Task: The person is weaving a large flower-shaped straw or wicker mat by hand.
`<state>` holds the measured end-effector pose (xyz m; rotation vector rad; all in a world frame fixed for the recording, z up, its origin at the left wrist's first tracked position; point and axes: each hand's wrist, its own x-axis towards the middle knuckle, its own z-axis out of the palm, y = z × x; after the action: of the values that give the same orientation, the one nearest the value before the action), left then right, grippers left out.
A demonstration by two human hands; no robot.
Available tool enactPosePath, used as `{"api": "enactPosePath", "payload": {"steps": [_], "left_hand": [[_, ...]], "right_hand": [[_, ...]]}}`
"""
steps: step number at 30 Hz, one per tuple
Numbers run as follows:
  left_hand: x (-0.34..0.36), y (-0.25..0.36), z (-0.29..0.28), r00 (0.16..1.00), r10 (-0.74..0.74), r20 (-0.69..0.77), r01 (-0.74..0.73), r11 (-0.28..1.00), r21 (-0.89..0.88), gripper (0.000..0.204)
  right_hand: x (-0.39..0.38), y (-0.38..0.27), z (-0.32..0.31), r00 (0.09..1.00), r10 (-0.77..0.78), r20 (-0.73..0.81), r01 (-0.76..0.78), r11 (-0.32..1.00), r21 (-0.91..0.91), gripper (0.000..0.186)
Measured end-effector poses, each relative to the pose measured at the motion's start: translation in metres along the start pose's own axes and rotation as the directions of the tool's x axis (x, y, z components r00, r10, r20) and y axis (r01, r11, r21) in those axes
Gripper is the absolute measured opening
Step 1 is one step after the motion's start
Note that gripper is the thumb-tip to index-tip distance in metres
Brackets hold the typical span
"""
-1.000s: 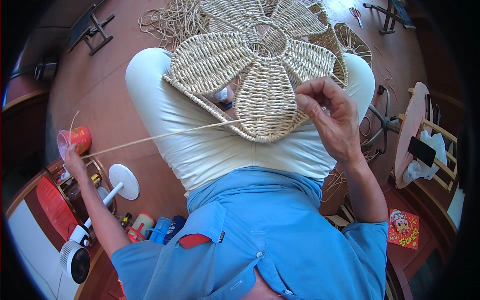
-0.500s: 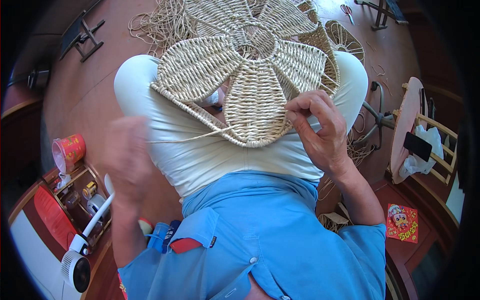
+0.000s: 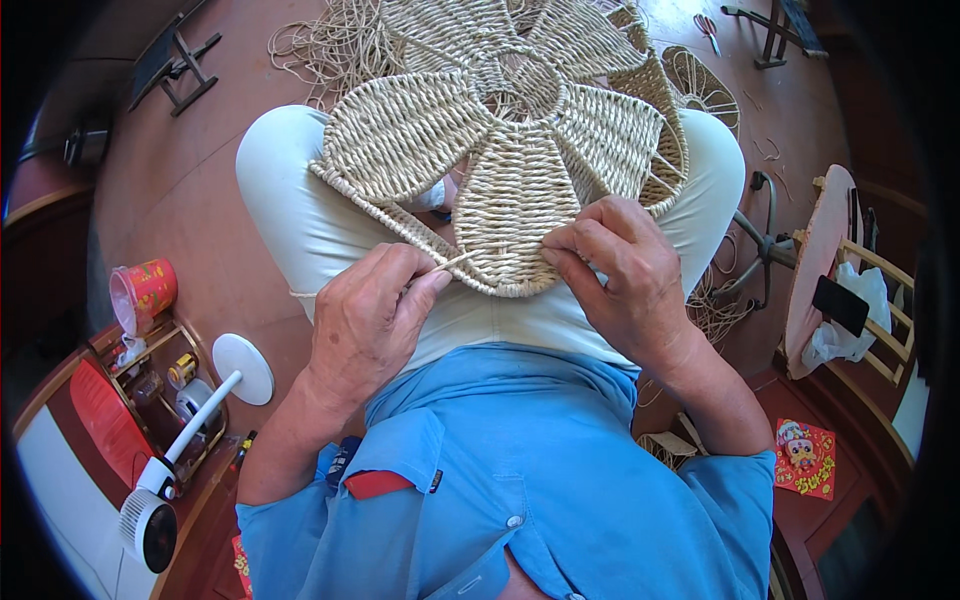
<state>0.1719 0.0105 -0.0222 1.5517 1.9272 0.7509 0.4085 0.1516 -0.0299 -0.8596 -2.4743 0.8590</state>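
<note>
A woven straw piece (image 3: 515, 190), shaped like a flower with several petals around a ring-shaped centre, rests across my thighs. Its rim is a thick wrapped edge. My left hand (image 3: 370, 310) pinches a thin straw cord (image 3: 458, 260) close to where it meets the nearest petal's lower left edge; the cord's tail comes out past the hand at the left thigh. On the right side of that same petal, my right hand (image 3: 620, 275) has thumb and forefinger closed on the wrapped rim.
Loose cord (image 3: 335, 50) lies heaped on the floor beyond the weaving. Scissors (image 3: 707, 32) lie far right, near a folding stool (image 3: 775, 35). At right stands a wooden chair (image 3: 815, 270) with a phone (image 3: 840, 305). A white fan (image 3: 150, 525) and red bucket (image 3: 143, 295) are left.
My left hand has come in from the left to the petal's edge and now grips the cord near the weave. The right hand stays at the rim, shifted slightly left.
</note>
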Motion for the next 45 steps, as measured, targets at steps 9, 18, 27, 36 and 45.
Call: {"api": "enactPosePath", "payload": {"steps": [9, 18, 27, 36, 45], "left_hand": [[0.002, 0.001, 0.000, 1.000, -0.006, 0.012, 0.006, 1.000, 0.021, 0.015], [0.003, -0.001, 0.003, 1.000, 0.000, 0.008, 0.000, 1.000, -0.002, 0.015], [0.005, -0.002, 0.002, 1.000, -0.017, 0.013, 0.018, 1.000, -0.021, 0.018], [0.010, -0.005, -0.010, 0.967, -0.208, 0.147, 0.236, 0.950, -0.203, 0.023], [0.015, -0.013, -0.015, 0.930, -0.280, 0.238, 0.337, 0.909, -0.244, 0.027]], "right_hand": [[0.003, -0.010, 0.000, 0.997, 0.055, 0.053, -0.054, 0.998, -0.019, 0.008], [0.011, -0.004, -0.004, 0.967, 0.154, 0.204, -0.167, 0.985, 0.049, 0.008], [-0.003, 0.011, 0.010, 0.997, -0.073, 0.030, 0.073, 0.997, 0.016, 0.012], [0.000, 0.012, 0.012, 0.993, -0.122, 0.008, 0.121, 0.992, 0.044, 0.009], [0.004, -0.007, 0.020, 0.998, -0.057, -0.018, 0.058, 0.997, 0.050, 0.012]]}}
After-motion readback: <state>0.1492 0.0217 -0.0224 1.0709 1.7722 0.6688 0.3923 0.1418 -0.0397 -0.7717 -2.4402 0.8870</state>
